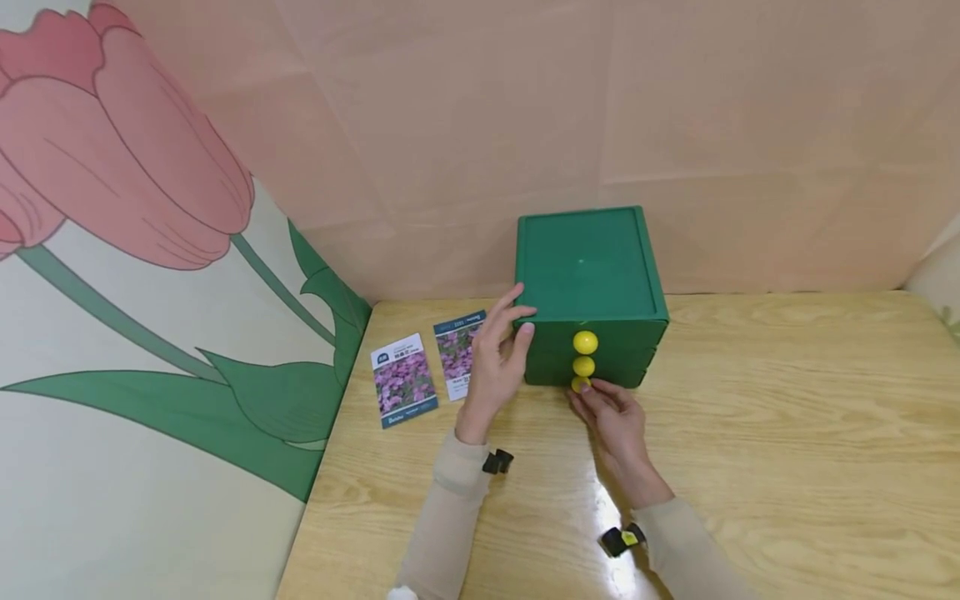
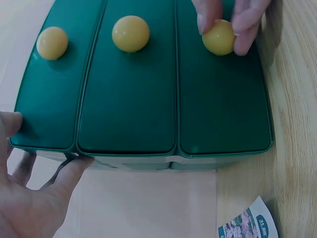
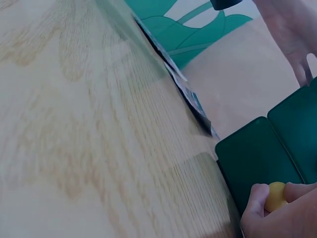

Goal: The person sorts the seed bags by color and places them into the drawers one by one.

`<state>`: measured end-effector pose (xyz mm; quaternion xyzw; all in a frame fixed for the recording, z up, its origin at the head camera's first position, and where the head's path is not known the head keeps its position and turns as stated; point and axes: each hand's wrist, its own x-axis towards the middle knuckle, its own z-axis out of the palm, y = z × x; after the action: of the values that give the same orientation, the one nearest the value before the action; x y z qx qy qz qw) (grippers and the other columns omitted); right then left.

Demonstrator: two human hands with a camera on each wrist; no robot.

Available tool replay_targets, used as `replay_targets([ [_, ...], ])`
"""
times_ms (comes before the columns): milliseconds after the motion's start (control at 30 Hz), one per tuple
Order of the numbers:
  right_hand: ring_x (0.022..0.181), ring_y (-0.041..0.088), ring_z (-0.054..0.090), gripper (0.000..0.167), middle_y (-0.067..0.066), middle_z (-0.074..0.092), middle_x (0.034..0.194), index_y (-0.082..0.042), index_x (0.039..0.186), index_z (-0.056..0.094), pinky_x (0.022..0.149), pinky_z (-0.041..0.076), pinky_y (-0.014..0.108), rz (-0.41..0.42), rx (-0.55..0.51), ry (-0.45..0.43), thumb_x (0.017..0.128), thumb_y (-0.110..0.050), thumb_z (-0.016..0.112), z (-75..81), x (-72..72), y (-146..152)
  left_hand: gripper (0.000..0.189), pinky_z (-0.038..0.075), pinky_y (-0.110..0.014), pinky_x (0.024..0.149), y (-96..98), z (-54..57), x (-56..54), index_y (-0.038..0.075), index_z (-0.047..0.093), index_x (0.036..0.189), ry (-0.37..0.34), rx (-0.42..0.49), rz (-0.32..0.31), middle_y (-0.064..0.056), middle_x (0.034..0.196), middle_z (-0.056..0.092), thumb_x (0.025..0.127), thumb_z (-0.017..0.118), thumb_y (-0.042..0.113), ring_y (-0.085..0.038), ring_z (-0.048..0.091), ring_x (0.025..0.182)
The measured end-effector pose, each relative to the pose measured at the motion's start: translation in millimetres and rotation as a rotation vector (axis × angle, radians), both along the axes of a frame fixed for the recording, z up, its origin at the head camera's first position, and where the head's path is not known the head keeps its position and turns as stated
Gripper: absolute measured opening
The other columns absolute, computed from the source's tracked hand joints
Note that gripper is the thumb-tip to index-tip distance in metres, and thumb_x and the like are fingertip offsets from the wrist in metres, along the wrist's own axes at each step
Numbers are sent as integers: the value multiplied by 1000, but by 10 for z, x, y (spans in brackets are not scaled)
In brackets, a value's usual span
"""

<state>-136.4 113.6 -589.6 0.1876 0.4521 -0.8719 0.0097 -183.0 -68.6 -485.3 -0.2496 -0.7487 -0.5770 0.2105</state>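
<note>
A green box with three drawers [image 1: 590, 265] stands against the backdrop, each drawer front bearing a round yellow knob. Thumb and fingertips of my right hand [image 1: 617, 423] pinch the lowest knob [image 2: 218, 37], and that drawer looks closed. My left hand [image 1: 498, 358] is at the box's left front edge. Its thumb [image 2: 11, 123] lies at the top drawer's front, while its fairly straight fingers reach along the side, partly hidden behind the box in the left wrist view. The middle knob [image 1: 583, 366] and the top knob [image 1: 586, 342] are untouched.
Two flower-picture packets lie left of the box: the nearer packet [image 1: 405, 382] and another packet [image 1: 454, 351] partly behind my left hand. The wooden table [image 1: 795, 433] extends right of the box. A pink cloth [image 1: 465, 125] hangs behind, and a tulip-painted panel [image 1: 142, 317] stands left.
</note>
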Motion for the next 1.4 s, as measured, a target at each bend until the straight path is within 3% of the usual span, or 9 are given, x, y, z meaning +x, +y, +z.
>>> replay_targets([
  [200, 104, 22, 80, 17, 2, 78, 102, -1, 118, 63, 98, 61, 32, 3, 12, -17, 102, 3, 67, 2, 8, 12, 25, 63, -48, 85, -15, -12, -15, 8, 70, 132, 27, -9, 3, -4, 166, 48, 110, 58, 8, -25, 54, 146],
  [333, 106, 21, 79, 23, 2, 75, 106, 4, 126, 59, 101, 59, 33, 30, 36, -36, 104, 1, 65, 25, 30, 30, 24, 54, -37, 57, -14, -15, -18, 10, 71, 132, 43, -23, 14, -3, 165, 49, 111, 57, 10, -21, 67, 125],
  [467, 106, 19, 79, 31, 3, 71, 110, 7, 134, 53, 102, 58, 32, 67, 46, -49, 106, 0, 63, 30, 58, 54, 24, 42, -35, 48, -12, -14, -16, 9, 71, 132, 45, -30, 23, -3, 165, 49, 111, 57, 10, -16, 70, 102],
  [500, 106, 19, 79, 32, 3, 70, 111, 7, 135, 52, 103, 58, 32, 75, 45, -50, 106, -1, 63, 28, 65, 60, 24, 45, -34, 50, -11, -12, -16, 9, 71, 132, 44, -30, 24, -3, 165, 49, 111, 58, 10, -17, 70, 111],
  [600, 106, 20, 79, 32, 4, 69, 112, 6, 134, 52, 103, 58, 32, 81, 31, -54, 105, 0, 63, 22, 84, 67, 24, 44, -35, 50, -7, -16, -16, 7, 70, 131, 47, -32, 30, -6, 164, 50, 110, 58, 6, -20, 71, 105],
  [833, 109, 25, 78, 23, 6, 69, 108, 4, 124, 56, 103, 58, 35, 68, -6, -55, 103, 5, 64, 10, 120, 71, 24, 53, -40, 59, -6, -25, -19, 2, 69, 129, 49, -20, 16, -16, 163, 50, 108, 59, 0, -32, 58, 141],
  [1000, 109, 26, 78, 19, 6, 72, 106, 1, 118, 60, 103, 58, 36, 74, -39, -57, 101, 5, 67, 14, 149, 98, 24, 54, -37, 61, -20, -16, -19, 7, 70, 131, 54, -30, 18, -6, 164, 50, 110, 59, 6, -27, 59, 140],
  [1133, 106, 25, 79, 16, 6, 74, 105, -2, 114, 64, 103, 58, 36, 77, -58, -64, 100, 4, 70, 24, 176, 114, 25, 49, -30, 57, -18, -16, -30, 9, 70, 132, 59, -33, 18, -4, 165, 49, 110, 58, 8, -27, 69, 123],
  [1400, 113, 26, 77, 14, 5, 73, 109, -3, 114, 64, 107, 56, 38, 103, -58, -91, 102, 2, 68, 40, 254, 136, 24, 54, -34, 64, -8, -7, -19, 6, 70, 130, 52, -29, 24, -9, 164, 50, 108, 59, 3, -28, 56, 144],
])
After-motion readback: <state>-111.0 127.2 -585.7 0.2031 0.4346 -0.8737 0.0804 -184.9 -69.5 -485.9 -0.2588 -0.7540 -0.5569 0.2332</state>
